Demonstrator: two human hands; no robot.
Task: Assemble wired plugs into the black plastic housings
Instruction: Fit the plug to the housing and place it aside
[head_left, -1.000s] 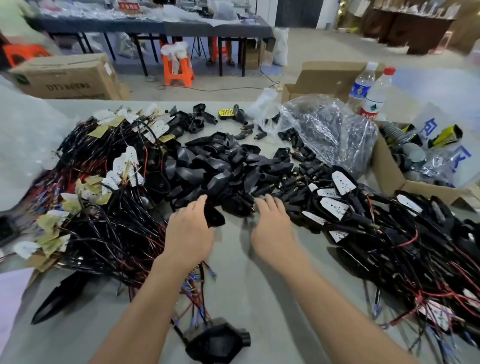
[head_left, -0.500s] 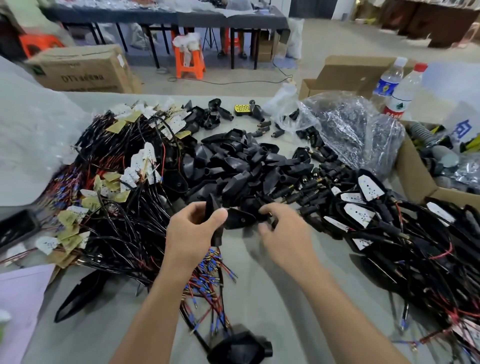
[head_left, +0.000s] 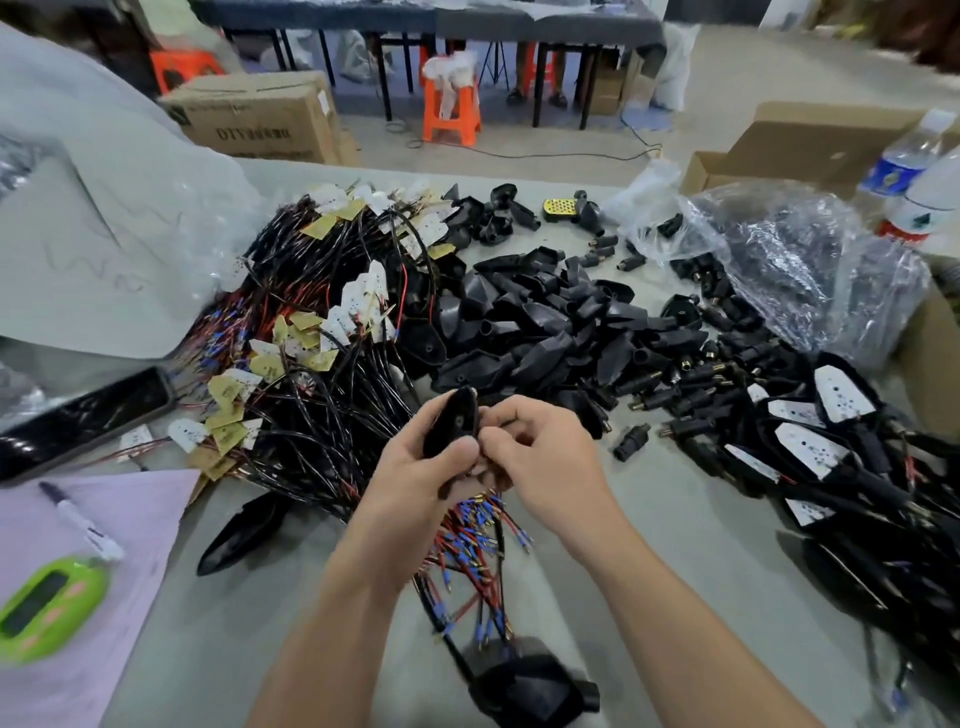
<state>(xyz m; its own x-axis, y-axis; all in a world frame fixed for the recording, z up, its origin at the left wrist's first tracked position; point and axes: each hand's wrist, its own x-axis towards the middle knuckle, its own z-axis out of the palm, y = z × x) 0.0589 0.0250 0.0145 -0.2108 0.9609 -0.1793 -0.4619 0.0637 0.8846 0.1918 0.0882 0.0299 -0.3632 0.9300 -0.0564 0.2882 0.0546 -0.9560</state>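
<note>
My left hand (head_left: 415, 478) grips a black plastic housing (head_left: 451, 421), held upright above the table. My right hand (head_left: 545, 457) meets it from the right, its fingers curled and pinching at the housing's edge; what lies between the fingertips is hidden. A heap of loose black housings (head_left: 550, 322) lies just beyond my hands. Wired plugs with white and yellow boards (head_left: 322, 332) are piled to the left, and wire ends with blue and red sleeves (head_left: 472, 551) spread below my hands. Small black plugs with brass tips (head_left: 675, 395) lie to the right.
Finished wired housings (head_left: 841, 467) are heaped at the right. A clear plastic bag (head_left: 789, 260) and water bottles (head_left: 914, 192) stand at the back right. A phone (head_left: 83, 421), a marker (head_left: 78, 519) on purple paper (head_left: 145, 519) and a green device (head_left: 47, 608) lie at the left. One black housing (head_left: 530, 691) sits near the table's front edge.
My left hand has lifted a housing out of the heap and drawn it toward me. My right hand left the heap and came in against that housing.
</note>
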